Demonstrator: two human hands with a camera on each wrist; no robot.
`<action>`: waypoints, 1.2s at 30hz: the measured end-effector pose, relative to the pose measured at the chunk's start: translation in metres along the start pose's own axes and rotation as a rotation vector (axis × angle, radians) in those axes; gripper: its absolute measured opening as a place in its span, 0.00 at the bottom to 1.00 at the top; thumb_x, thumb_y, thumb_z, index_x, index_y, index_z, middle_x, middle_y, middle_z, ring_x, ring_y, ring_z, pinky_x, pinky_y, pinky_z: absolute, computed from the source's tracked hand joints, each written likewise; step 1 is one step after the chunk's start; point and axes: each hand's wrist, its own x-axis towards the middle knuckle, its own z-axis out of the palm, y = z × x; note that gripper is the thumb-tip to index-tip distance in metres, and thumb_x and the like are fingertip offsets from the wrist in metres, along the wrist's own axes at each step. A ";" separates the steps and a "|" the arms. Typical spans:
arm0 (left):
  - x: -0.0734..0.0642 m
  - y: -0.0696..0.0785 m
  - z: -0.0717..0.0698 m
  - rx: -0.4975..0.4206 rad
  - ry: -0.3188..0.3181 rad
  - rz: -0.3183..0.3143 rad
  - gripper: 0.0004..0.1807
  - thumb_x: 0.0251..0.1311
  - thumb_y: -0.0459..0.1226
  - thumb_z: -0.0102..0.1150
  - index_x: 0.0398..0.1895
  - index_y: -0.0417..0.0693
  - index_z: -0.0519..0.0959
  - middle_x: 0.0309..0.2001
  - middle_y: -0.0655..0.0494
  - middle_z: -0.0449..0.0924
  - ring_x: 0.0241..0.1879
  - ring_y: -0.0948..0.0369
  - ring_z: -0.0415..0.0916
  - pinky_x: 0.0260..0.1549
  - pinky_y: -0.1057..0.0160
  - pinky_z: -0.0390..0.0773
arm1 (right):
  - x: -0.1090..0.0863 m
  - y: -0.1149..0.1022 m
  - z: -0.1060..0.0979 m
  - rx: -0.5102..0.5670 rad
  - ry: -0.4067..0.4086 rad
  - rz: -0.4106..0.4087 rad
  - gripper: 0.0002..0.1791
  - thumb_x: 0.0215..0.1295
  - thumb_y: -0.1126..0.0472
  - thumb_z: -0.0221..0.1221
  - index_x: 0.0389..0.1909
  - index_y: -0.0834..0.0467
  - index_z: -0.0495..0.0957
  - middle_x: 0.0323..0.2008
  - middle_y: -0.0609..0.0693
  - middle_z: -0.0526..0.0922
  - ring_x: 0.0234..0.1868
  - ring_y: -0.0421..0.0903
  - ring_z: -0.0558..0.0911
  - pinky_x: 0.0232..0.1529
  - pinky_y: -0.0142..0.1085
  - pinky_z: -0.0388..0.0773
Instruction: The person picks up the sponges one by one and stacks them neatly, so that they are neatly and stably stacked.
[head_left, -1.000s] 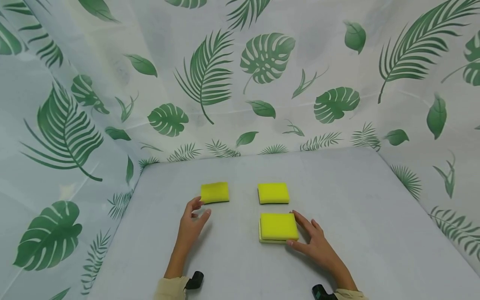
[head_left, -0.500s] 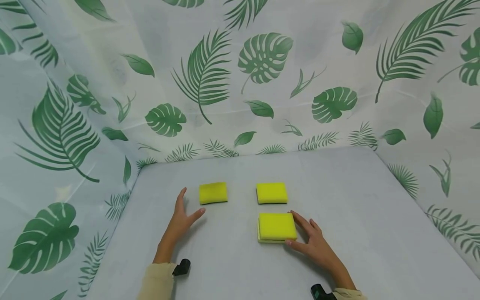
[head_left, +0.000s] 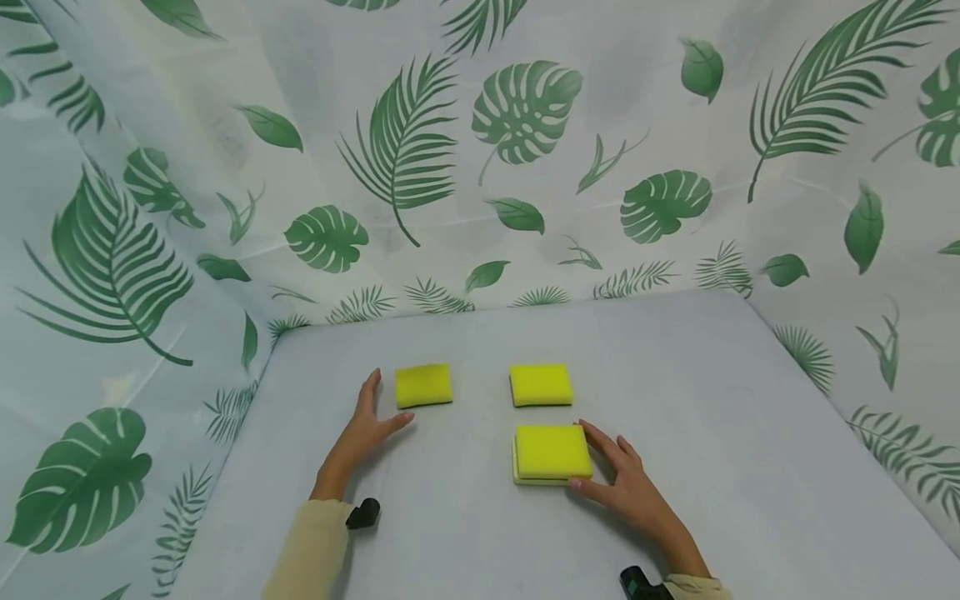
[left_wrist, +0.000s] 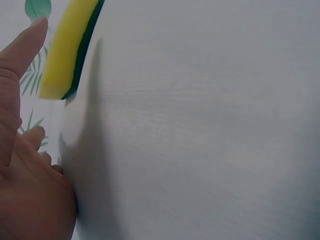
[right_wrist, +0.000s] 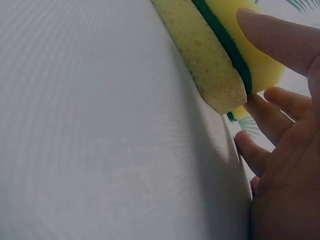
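Note:
My right hand [head_left: 628, 485] holds a bright yellow sponge [head_left: 553, 452] by its right end, thumb at the near corner and index finger at the far one. That sponge lies on top of a paler, porous sponge [right_wrist: 205, 62], seen edge-on in the right wrist view with a dark green layer above it. My left hand [head_left: 360, 437] is apart from things, thumb and index finger spread around the near left corner of another yellow sponge [head_left: 423, 385]. The left wrist view shows that sponge's dark green underside, with the index fingertip overlapping its left side.
Behind the stack lies a further yellow sponge [head_left: 542, 385], level with the left one. All rest on a white-covered table [head_left: 465, 533]. Leaf-printed curtains [head_left: 525, 167] close off the back and both sides.
My left hand has drawn back from the left sponge's near corner and its fingers have spread, then shifted slightly forward. The right hand and the sponges keep their places.

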 end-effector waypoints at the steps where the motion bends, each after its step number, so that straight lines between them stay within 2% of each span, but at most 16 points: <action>1: 0.002 0.001 0.000 0.009 -0.004 -0.001 0.62 0.68 0.52 0.72 0.88 0.48 0.36 0.87 0.42 0.35 0.85 0.44 0.34 0.80 0.37 0.43 | 0.000 0.000 0.000 0.002 0.000 0.000 0.54 0.64 0.43 0.75 0.84 0.56 0.60 0.80 0.63 0.63 0.82 0.73 0.45 0.77 0.72 0.35; 8: 0.012 0.006 -0.003 0.031 -0.029 0.008 0.62 0.66 0.52 0.73 0.88 0.42 0.39 0.86 0.38 0.38 0.85 0.42 0.36 0.80 0.38 0.43 | -0.002 -0.002 -0.001 0.013 -0.013 0.013 0.53 0.64 0.43 0.74 0.84 0.56 0.60 0.81 0.63 0.62 0.81 0.76 0.41 0.74 0.77 0.37; 14: 0.019 0.004 -0.002 0.080 -0.028 0.060 0.62 0.64 0.53 0.74 0.86 0.36 0.44 0.84 0.33 0.44 0.83 0.37 0.41 0.78 0.34 0.46 | -0.003 -0.003 -0.001 -0.003 -0.014 0.031 0.54 0.64 0.42 0.74 0.84 0.56 0.59 0.81 0.62 0.62 0.81 0.76 0.41 0.74 0.77 0.38; 17: 0.023 0.001 0.002 0.143 -0.023 0.069 0.62 0.64 0.54 0.73 0.86 0.35 0.45 0.84 0.33 0.47 0.83 0.36 0.40 0.79 0.34 0.42 | -0.002 -0.002 0.000 -0.005 -0.009 0.027 0.54 0.64 0.42 0.74 0.84 0.57 0.59 0.81 0.63 0.62 0.82 0.75 0.42 0.75 0.75 0.36; 21: 0.026 -0.004 0.006 0.222 -0.030 0.037 0.60 0.66 0.55 0.71 0.86 0.36 0.46 0.85 0.36 0.48 0.84 0.38 0.35 0.80 0.38 0.34 | -0.001 -0.001 0.001 0.001 -0.004 0.016 0.54 0.64 0.43 0.75 0.84 0.57 0.60 0.80 0.63 0.63 0.82 0.74 0.43 0.76 0.72 0.35; 26: 0.023 -0.001 0.008 0.212 -0.023 0.028 0.55 0.68 0.52 0.71 0.86 0.37 0.50 0.84 0.35 0.49 0.84 0.38 0.32 0.80 0.38 0.31 | -0.001 0.000 0.000 0.004 0.006 -0.018 0.53 0.64 0.44 0.75 0.83 0.58 0.61 0.79 0.64 0.65 0.81 0.72 0.48 0.78 0.70 0.35; 29: 0.022 0.002 0.008 0.197 -0.020 0.038 0.55 0.68 0.51 0.70 0.86 0.37 0.48 0.84 0.36 0.50 0.84 0.39 0.32 0.79 0.39 0.32 | -0.001 0.001 0.000 0.011 0.012 -0.040 0.52 0.64 0.45 0.75 0.83 0.58 0.61 0.79 0.65 0.65 0.81 0.73 0.49 0.77 0.70 0.35; 33: 0.021 0.004 0.007 0.187 -0.027 0.041 0.58 0.68 0.52 0.70 0.87 0.40 0.44 0.85 0.39 0.50 0.84 0.39 0.31 0.79 0.39 0.31 | -0.001 0.002 0.000 0.012 0.010 -0.040 0.52 0.64 0.46 0.75 0.83 0.58 0.61 0.79 0.64 0.65 0.82 0.72 0.47 0.77 0.71 0.35; 36: 0.022 0.005 0.007 0.203 -0.026 0.038 0.57 0.67 0.53 0.70 0.87 0.42 0.46 0.85 0.39 0.50 0.84 0.39 0.31 0.79 0.39 0.32 | -0.001 0.002 0.000 0.006 0.007 -0.018 0.52 0.65 0.45 0.75 0.83 0.57 0.61 0.80 0.64 0.64 0.82 0.74 0.44 0.76 0.72 0.36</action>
